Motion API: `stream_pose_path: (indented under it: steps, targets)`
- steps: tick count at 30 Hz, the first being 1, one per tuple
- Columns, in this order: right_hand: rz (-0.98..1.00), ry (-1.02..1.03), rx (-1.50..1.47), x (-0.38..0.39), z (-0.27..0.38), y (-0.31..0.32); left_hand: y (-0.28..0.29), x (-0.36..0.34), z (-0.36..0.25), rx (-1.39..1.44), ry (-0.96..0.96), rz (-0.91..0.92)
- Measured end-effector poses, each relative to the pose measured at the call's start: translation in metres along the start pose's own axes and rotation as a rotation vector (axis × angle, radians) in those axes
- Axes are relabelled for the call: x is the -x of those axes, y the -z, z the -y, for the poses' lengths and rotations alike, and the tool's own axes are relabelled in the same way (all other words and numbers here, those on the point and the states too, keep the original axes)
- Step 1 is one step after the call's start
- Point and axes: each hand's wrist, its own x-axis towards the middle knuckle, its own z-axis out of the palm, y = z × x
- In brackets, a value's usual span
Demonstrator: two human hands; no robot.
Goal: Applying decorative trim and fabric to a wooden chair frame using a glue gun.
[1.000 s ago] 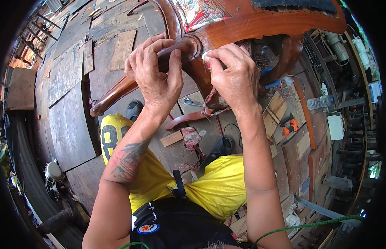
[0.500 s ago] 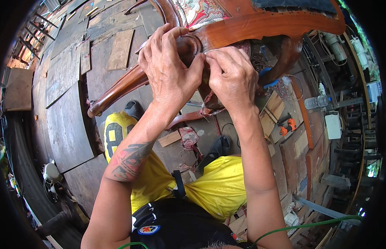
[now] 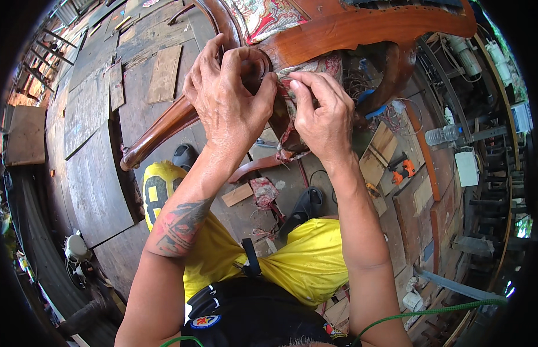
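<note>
A brown wooden chair, with carved curved parts and patterned red and cream upholstery, stands in front of me. My left hand is curled over its rounded wooden scroll, the thumb along the near side. Just right of it, my right hand has thumb and forefinger drawn close in a pinch, beside patterned fabric under the frame. Whatever those fingertips hold, if anything, is too small to make out. A turned wooden leg slants down to the left.
An orange and black power tool lies on boards to the right, near a clear plastic bottle. A torn fabric scrap and a wood block lie between my feet. Loose planks cover the floor.
My right hand has drawn slightly right and down, opening a gap from my left thumb. My left hand stays at the scroll, its forefinger more bent. The view has shifted slightly.
</note>
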Motion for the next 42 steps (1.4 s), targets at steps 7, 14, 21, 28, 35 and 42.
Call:
stream_pose_path:
  steps: [7, 14, 21, 28, 35, 42]
  targets:
    - [0.002, -0.212, -0.121, 0.024, -0.005, 0.011, 0.001, 0.001, 0.001, 0.019, -0.07, -0.013]
    - [0.02, -0.618, -0.428, 0.024, -0.016, 0.017, -0.002, 0.0, 0.009, -0.023, -0.354, 0.104]
    - [0.096, -0.595, -0.469, 0.025, -0.006, 0.02, 0.003, 0.002, 0.008, -0.047, -0.37, 0.118]
    - [0.107, -0.655, -0.526, 0.03, -0.013, 0.023, 0.001, 0.004, 0.008, -0.007, -0.296, 0.094]
    - [0.115, -0.78, -0.665, 0.036, -0.015, 0.029, 0.006, 0.007, 0.005, -0.082, -0.373, 0.059]
    - [0.161, -0.873, -0.783, 0.057, -0.039, 0.052, 0.006, 0.011, 0.001, -0.134, -0.365, 0.074]
